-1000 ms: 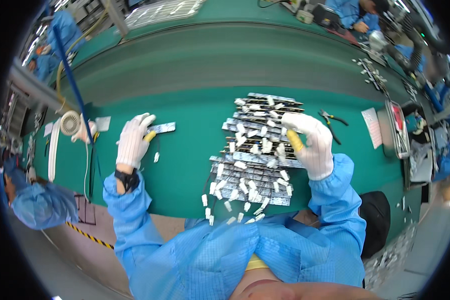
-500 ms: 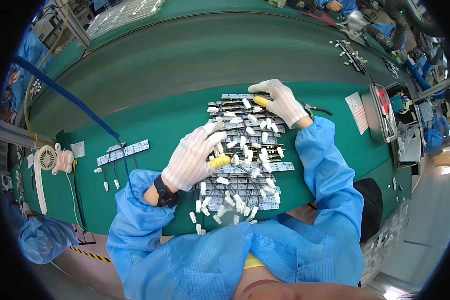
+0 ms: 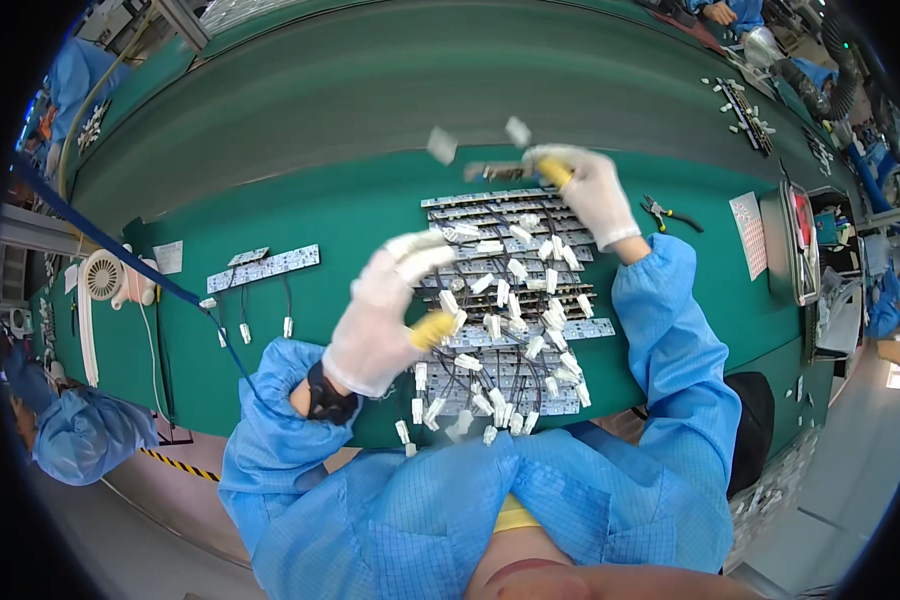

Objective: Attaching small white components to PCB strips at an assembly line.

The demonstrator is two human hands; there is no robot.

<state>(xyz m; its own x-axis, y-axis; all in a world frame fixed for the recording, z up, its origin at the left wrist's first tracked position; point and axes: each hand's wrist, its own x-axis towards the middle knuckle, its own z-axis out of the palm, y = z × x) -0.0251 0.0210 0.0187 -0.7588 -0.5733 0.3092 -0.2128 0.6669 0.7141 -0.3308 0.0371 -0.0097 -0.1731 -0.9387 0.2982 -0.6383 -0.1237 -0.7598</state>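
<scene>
Green workbench (image 3: 370,215) under stacked circuit strips (image 3: 505,300), conveyor belt (image 3: 390,90) behind.

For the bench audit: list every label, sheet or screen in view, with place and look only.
White paper sheet: right side of the green table, rectangular, reddish print.
Screen device: right table edge, grey frame, red and white display.
Small white paper label: left on the table, beside the white fan.

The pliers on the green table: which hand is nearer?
Right. The right hand is just left of the pliers, at the far end of the strips; the left hand is much farther left.
</scene>
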